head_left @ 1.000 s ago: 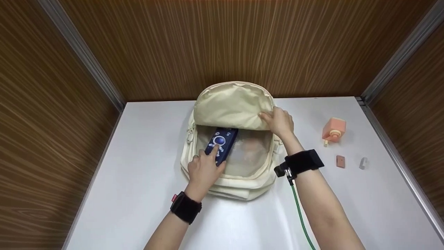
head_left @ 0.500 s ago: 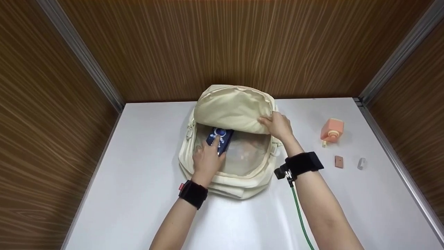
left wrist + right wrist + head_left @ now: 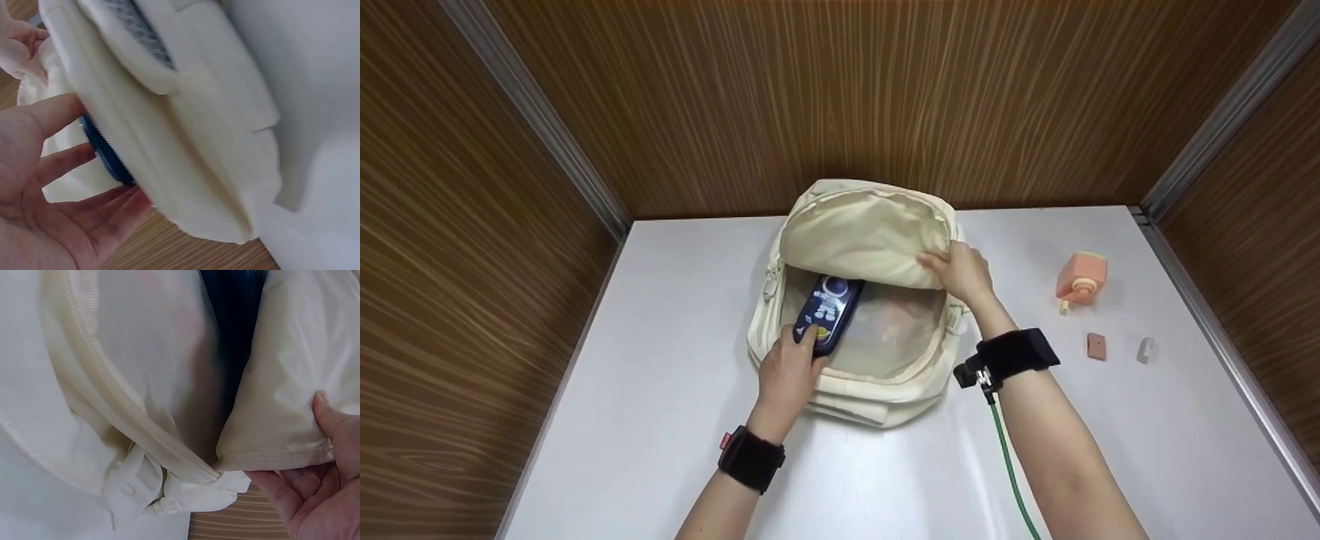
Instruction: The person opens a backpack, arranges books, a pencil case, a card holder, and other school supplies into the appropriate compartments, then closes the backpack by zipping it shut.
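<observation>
A cream backpack (image 3: 847, 390) lies on the table, its front flap (image 3: 862, 229) lifted. Inside, on the sheer grey lining (image 3: 900, 337), lies a navy pencil case (image 3: 831, 304) with an astronaut print, its top end under the flap. My left hand (image 3: 789, 375) touches the case's lower end with extended fingers. In the left wrist view, the fingers of that left hand (image 3: 62, 191) are spread at the bag's rim beside the dark blue case (image 3: 107, 152). My right hand (image 3: 960, 271) pinches the flap's right edge, thumb on the lining side, as the right wrist view shows.
To the right on the white table (image 3: 1035, 435) stand a peach crank pencil sharpener (image 3: 1081, 279), a small brownish-pink block (image 3: 1096, 346) and a small clear-grey piece (image 3: 1145, 350). Wood-grain panels (image 3: 840, 97) wall the back and sides. A green cable (image 3: 1009, 457) trails from the right wristband.
The pencil case slid farther up under the flap. My left hand then drew back down along it to its lower end. The flap came down slightly, still pinched by my right hand.
</observation>
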A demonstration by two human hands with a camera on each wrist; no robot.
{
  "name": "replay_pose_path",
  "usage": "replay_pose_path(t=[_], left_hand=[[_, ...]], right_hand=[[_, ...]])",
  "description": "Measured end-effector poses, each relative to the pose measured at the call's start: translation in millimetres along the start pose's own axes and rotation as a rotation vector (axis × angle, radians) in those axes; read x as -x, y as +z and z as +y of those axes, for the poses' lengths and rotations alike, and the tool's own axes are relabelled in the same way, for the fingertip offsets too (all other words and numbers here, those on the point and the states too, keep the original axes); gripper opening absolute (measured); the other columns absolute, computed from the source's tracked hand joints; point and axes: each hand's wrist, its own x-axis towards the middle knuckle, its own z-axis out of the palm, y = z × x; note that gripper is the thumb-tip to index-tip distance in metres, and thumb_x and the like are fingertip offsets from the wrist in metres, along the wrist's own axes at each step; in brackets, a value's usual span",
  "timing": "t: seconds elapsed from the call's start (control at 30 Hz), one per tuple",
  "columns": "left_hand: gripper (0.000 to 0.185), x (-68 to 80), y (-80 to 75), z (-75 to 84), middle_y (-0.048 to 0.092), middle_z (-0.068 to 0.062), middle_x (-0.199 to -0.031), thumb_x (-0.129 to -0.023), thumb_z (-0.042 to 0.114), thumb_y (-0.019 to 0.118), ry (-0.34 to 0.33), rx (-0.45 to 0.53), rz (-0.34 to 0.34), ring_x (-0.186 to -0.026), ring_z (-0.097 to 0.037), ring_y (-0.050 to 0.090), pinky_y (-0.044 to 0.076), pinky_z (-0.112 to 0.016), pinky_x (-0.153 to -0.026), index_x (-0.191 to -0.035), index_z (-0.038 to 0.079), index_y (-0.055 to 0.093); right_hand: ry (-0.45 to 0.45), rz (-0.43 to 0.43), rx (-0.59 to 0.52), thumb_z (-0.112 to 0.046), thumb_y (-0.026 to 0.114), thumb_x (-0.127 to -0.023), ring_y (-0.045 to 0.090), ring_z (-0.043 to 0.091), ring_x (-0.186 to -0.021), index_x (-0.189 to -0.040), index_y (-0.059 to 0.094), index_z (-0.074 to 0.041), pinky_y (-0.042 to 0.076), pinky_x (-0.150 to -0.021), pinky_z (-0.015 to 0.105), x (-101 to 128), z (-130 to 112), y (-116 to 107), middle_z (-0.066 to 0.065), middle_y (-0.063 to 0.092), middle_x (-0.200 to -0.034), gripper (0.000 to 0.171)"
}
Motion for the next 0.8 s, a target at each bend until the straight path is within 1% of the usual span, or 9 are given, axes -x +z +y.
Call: replay_pose_path(t=[0.13, 0.23, 0.33, 0.47, 0.63, 0.7, 0.8], left_hand=[[0.055, 0.6, 6.5, -3.5, 0.056, -0.026, -0.108, -0.080, 0.025, 0.082, 0.004, -0.003, 0.049, -0.081, -0.038, 0.065, 0.055, -0.046, -0.065, -0.123, 0.000, 0.059], [0.053, -2.7, 9.9, -2.8, 0.057, -0.026, -0.107, -0.080, 0.026, 0.081, 0.011, 0.005, 0.058, -0.081, -0.037, 0.065, 0.056, -0.044, -0.065, -0.120, -0.002, 0.059], [0.051, -9.4, 10.5, -0.8, 0.057, -0.024, -0.104, -0.080, 0.027, 0.081, 0.018, 0.002, 0.042, -0.080, -0.036, 0.065, 0.056, -0.044, -0.063, -0.118, -0.001, 0.060], [0.050, -21.1, 10.5, 0.8, 0.056, -0.021, -0.101, -0.079, 0.029, 0.081, 0.017, -0.015, 0.017, -0.077, -0.034, 0.065, 0.055, -0.043, -0.061, -0.114, 0.001, 0.059], [0.050, -34.6, 11.9, 1.8, 0.058, -0.023, -0.104, -0.079, 0.029, 0.080, 0.006, -0.014, -0.007, -0.078, -0.035, 0.065, 0.054, -0.045, -0.064, -0.116, 0.001, 0.060], [0.050, -39.5, 12.6, 3.0, 0.058, -0.023, -0.105, -0.079, 0.029, 0.079, 0.001, -0.008, -0.018, -0.079, -0.036, 0.065, 0.054, -0.045, -0.065, -0.116, 0.001, 0.060], [0.050, -47.5, 14.0, 4.7, 0.057, -0.022, -0.103, -0.079, 0.029, 0.079, -0.013, -0.008, -0.030, -0.079, -0.036, 0.065, 0.054, -0.046, -0.066, -0.116, 0.001, 0.060]], right_hand=[[0.002, -0.009, 0.007, -0.047, 0.063, -0.094, 0.057, 0.032, -0.077, -0.096, 0.067, -0.004, 0.045, -0.075, 0.048, 0, 0, 1, 0.009, 0.061, -0.075, 0.043], [-0.003, -0.015, 0.019, -0.049, 0.061, -0.094, 0.057, 0.032, -0.077, -0.094, 0.066, -0.005, 0.045, -0.075, 0.048, 0, 0, 0, 0.009, 0.059, -0.073, 0.045], [-0.004, -0.012, 0.027, -0.049, 0.060, -0.095, 0.057, 0.033, -0.077, -0.092, 0.064, -0.005, 0.045, -0.074, 0.048, -1, 1, -1, 0.008, 0.058, -0.073, 0.045], [-0.012, -0.024, 0.026, -0.048, 0.060, -0.095, 0.055, 0.032, -0.075, -0.084, 0.060, -0.008, 0.044, -0.072, 0.047, -2, 2, -1, 0.006, 0.053, -0.069, 0.042], [-0.031, -0.065, 0.027, -0.044, 0.060, -0.096, 0.052, 0.032, -0.071, -0.071, 0.048, -0.013, 0.043, -0.069, 0.047, -2, 4, -1, 0.002, 0.044, -0.063, 0.042], [-0.033, -0.079, 0.031, -0.043, 0.060, -0.096, 0.052, 0.031, -0.071, -0.069, 0.044, -0.014, 0.043, -0.069, 0.046, -2, 5, 0, 0.002, 0.043, -0.062, 0.043], [-0.026, -0.097, 0.025, -0.042, 0.061, -0.096, 0.052, 0.031, -0.072, -0.070, 0.044, -0.014, 0.043, -0.068, 0.045, -2, 6, 1, 0.002, 0.044, -0.063, 0.042]])
